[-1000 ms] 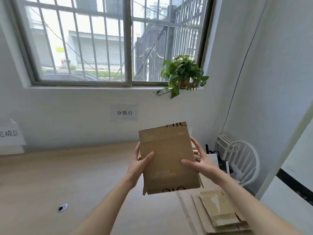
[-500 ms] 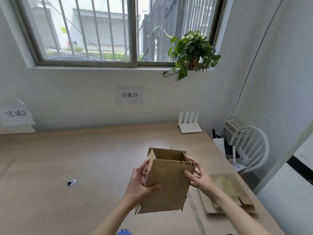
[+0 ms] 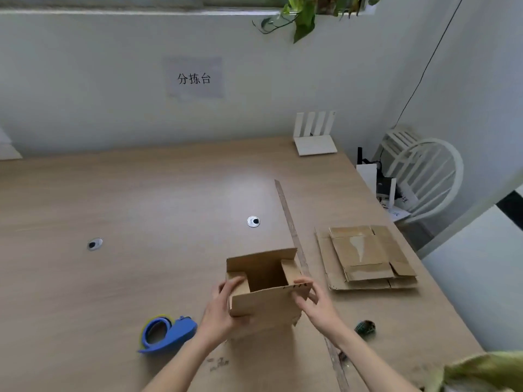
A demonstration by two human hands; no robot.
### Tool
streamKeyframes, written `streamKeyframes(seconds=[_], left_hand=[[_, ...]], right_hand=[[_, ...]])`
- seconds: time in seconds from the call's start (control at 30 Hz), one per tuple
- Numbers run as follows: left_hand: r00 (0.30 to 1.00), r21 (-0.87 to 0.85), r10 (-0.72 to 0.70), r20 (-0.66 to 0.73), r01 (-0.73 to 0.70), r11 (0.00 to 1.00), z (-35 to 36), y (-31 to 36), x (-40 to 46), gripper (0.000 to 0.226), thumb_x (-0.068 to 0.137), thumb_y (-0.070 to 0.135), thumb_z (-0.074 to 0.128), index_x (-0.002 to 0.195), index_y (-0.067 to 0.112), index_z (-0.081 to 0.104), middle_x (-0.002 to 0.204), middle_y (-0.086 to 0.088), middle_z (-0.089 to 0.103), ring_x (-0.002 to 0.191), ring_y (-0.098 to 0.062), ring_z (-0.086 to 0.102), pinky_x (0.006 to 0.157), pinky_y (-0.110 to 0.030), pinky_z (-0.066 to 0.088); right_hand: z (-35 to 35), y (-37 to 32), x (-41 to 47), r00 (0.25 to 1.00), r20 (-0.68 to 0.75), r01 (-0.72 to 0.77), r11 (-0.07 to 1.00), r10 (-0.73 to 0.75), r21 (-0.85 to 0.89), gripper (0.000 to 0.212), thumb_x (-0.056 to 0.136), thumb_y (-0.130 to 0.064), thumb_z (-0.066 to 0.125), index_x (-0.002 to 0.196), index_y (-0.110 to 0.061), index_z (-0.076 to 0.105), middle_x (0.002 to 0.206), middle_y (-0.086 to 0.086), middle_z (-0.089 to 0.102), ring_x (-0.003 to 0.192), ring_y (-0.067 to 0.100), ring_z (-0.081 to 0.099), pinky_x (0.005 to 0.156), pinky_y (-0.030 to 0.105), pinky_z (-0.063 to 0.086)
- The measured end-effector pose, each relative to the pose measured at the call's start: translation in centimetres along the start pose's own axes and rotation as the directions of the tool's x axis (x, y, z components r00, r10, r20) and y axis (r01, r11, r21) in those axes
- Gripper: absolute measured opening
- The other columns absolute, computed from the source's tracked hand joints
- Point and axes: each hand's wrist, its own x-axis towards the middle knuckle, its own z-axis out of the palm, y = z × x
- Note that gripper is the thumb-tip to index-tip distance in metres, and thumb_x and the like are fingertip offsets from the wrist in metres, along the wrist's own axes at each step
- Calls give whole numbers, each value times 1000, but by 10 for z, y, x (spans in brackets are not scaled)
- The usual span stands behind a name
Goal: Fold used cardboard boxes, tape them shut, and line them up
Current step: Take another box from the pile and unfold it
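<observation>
Cardboard box [image 3: 266, 295] stands opened up between my hands above the wooden table [image 3: 141, 199], its top flaps raised and the inside showing. My left hand [image 3: 223, 309] grips its left side, fingers curled round the near corner. My right hand [image 3: 314, 304] pinches the right edge of the front flap with bent fingers. Just left of my left wrist lies a blue tape dispenser [image 3: 165, 333]. Beyond my right hand, further right, a stack of flattened boxes [image 3: 368, 257] rests on the table.
</observation>
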Motion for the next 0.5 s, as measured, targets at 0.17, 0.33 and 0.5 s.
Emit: streamKeyframes(seconds=[0.17, 0.33, 0.5], left_hand=[[997, -75, -76, -30, 73, 995, 2, -13, -11, 81, 70, 74, 73, 138, 69, 28, 145, 24, 37, 131, -3, 41, 107, -39, 42], [973, -168, -142, -180, 111, 979, -3, -6, -21, 64, 80, 70, 63, 134, 70, 28, 145, 29, 37, 138, -4, 37, 111, -36, 35], [964, -116, -172, -203, 151, 982, -8, 4, -28, 113, 72, 40, 84, 146, 67, 3, 143, 23, 43, 130, -3, 46, 106, -40, 43]], right_hand=[[10, -3, 2, 999, -13, 45, 983, -48, -180, 19, 98, -48, 59, 116, -54, 61, 122, -40, 58, 121, -14, 47, 104, 25, 40], [20, -5, 12, 993, -111, 4, 943, -44, -334, 47, 87, -52, 71, 128, -39, 52, 123, -22, 58, 118, 4, 57, 97, 31, 50], [26, 1, 9, 996, 15, 88, 859, -93, -505, 98, 87, -27, 74, 154, -55, 9, 137, -20, 46, 118, 7, 54, 91, 27, 45]])
